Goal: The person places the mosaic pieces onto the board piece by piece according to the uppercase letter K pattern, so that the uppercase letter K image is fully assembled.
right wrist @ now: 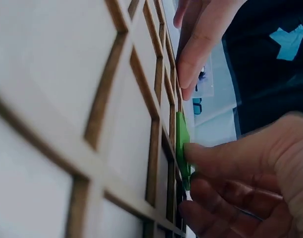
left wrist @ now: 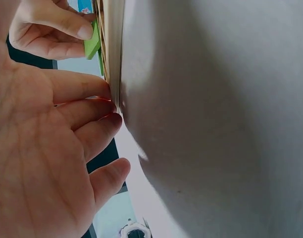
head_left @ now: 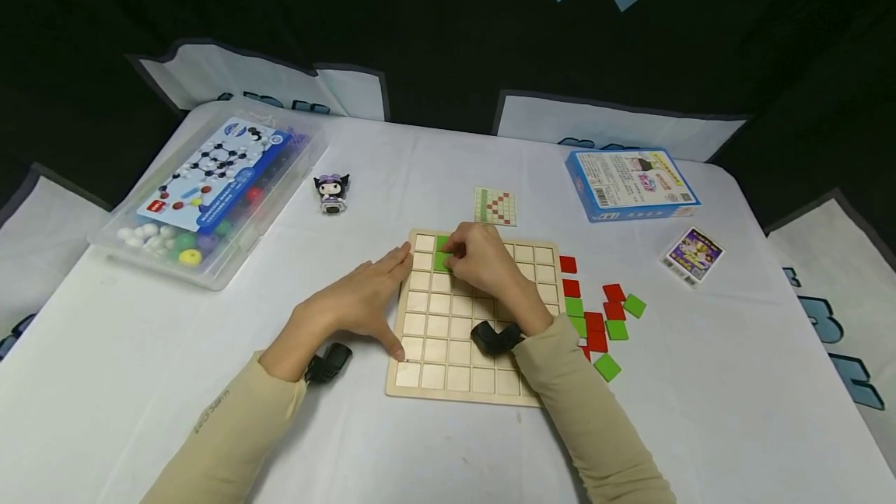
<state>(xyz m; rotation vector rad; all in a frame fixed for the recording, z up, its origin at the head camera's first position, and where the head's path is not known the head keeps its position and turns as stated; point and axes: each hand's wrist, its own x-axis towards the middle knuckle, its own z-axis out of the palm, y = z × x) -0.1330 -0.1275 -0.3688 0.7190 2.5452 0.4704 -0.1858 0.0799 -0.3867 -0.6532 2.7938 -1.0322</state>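
Observation:
A light wooden grid board [head_left: 437, 350] lies on the white table. My right hand [head_left: 488, 259] is over its far part, and its thumb and fingers pinch a green square tile [left wrist: 93, 42], which looks tilted in the left wrist view. Another green tile [head_left: 441, 243] sits in a cell of the far row. My left hand [head_left: 360, 302] touches the board's left edge with its fingers extended and its thumb spread toward the near corner. The right hand and wrist hide some middle cells.
Loose red tiles [head_left: 595, 322] and green tiles [head_left: 607, 367] lie right of the board. Beyond it is a pattern card [head_left: 495, 206]. A small figurine [head_left: 332, 193] and a clear plastic case [head_left: 231, 255] stand left; a blue box [head_left: 633, 183] and small pack [head_left: 693, 256] lie right.

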